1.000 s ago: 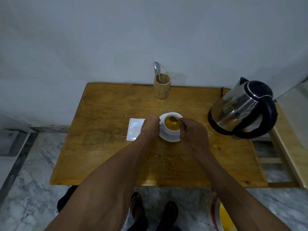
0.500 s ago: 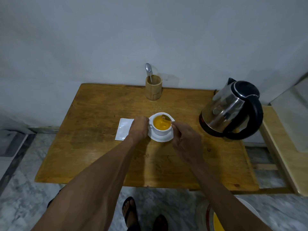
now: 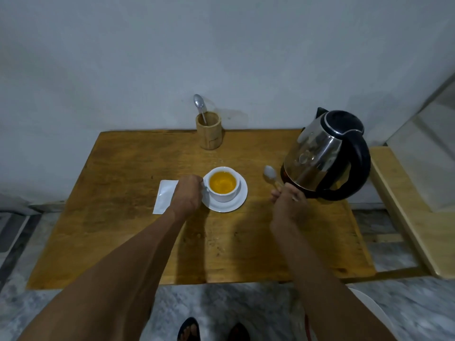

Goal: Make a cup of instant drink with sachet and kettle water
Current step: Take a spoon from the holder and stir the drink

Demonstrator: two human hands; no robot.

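A white cup [image 3: 224, 196] full of orange drink stands on a white saucer [image 3: 240, 201] in the middle of the wooden table [image 3: 123, 230]. My left hand [image 3: 187, 194] grips the cup at its left side, where the handle is. My right hand [image 3: 288, 205] is to the right of the saucer and holds a metal spoon [image 3: 270, 173], bowl up, clear of the cup. A white sachet [image 3: 164, 196] lies flat left of the cup, partly under my left hand. The steel and black kettle [image 3: 325, 156] sits at the right, just behind my right hand.
A wooden holder [image 3: 209, 132] with another spoon [image 3: 199, 104] stands at the table's back edge against the wall. A lighter wooden surface [image 3: 406, 210] adjoins the table on the right. My feet show on the marble floor [image 3: 221, 313] below the front edge.
My right hand has lifted the spoon out of the cup and moved it right, toward the kettle. My left hand stays on the cup. The camera view shifted a little.
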